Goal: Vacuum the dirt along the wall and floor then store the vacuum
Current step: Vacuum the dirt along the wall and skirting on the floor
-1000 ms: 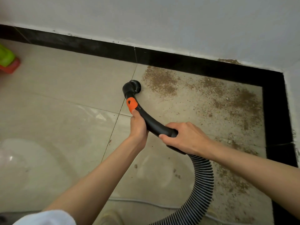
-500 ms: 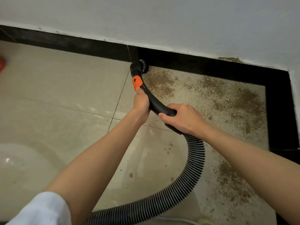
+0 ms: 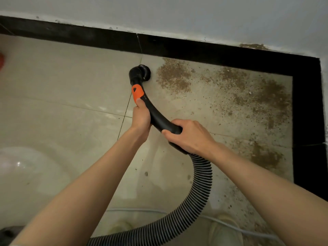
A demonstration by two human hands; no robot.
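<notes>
The vacuum's black curved handle tube [image 3: 159, 119] carries an orange slider [image 3: 137, 92] and ends in a round brush nozzle [image 3: 142, 72] resting on the beige floor tile, just left of a brown dirt patch [image 3: 174, 77]. My left hand [image 3: 141, 116] grips the tube just below the orange slider. My right hand [image 3: 188, 134] grips the tube's lower end where the ribbed black hose [image 3: 202, 180] begins. The hose curves down toward the bottom edge. More dirt [image 3: 262, 96] spreads across the right tile toward the corner, and some lies on top of the skirting [image 3: 253, 46].
A black skirting strip [image 3: 88, 38] runs along the white wall [image 3: 177, 13] and turns down the right side [image 3: 307, 112]. A white cable [image 3: 142, 210] crosses the floor near my pale shoes [image 3: 225, 229]. A red object [image 3: 1, 60] shows at the left edge.
The brush nozzle has pulled back from the skirting onto the open tile, left of the dirt patch. Both hands moved with it, toward me.
</notes>
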